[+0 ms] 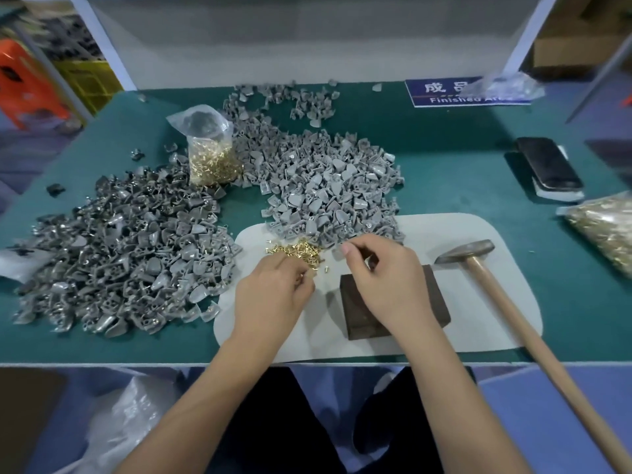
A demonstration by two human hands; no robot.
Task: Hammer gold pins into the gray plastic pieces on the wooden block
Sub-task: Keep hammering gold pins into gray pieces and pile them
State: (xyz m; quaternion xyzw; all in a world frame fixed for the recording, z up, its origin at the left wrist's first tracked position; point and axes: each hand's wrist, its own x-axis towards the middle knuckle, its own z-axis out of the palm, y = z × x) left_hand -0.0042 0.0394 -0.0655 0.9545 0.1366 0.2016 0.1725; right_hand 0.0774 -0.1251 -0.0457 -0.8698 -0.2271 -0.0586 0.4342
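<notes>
Dark wood block (393,302) lies on the white mat (478,319), half under the right hand (390,285), whose curled fingers pinch a gray piece (338,252). At nine o'clock, the left hand (273,292) pinches pins (295,250) from the loose heap. Hammer (485,265) rests at three o'clock. Gray pieces (328,186) pile at twelve.

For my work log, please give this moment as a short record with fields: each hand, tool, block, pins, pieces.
left hand: fingers curled at the edge of the loose gold pins, seemingly pinching some
right hand: over the wooden block, fingers curled; what it holds is unclear
hammer: lies untouched on the white mat, right of the block
gray plastic pieces: two large heaps on the green table
bag of pins: upright between the heaps
</notes>
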